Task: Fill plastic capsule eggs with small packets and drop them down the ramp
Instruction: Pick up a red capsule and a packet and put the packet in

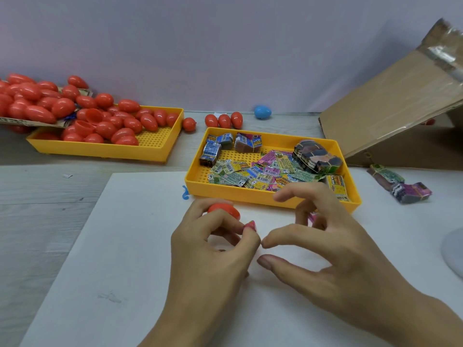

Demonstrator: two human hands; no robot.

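Observation:
My left hand point(213, 249) grips a red capsule egg point(223, 211) over the white sheet and pinches a small pink packet point(250, 225) at its fingertips. My right hand point(323, 246) hovers just to the right, fingers spread and loosely curled, thumb and forefinger apart close to the packet. A pink scrap point(313, 217) shows behind its fingers; I cannot tell whether they touch it. The yellow tray of packets point(240, 194) lies just beyond both hands. The cardboard ramp point(390, 106) slopes up at the right.
A second yellow tray point(155, 146) at the back left holds several red eggs, and more pile on cardboard beside it. Three red eggs point(224, 120) and a blue egg point(262, 111) sit by the wall. Bundled packets point(400, 186) lie right of the tray.

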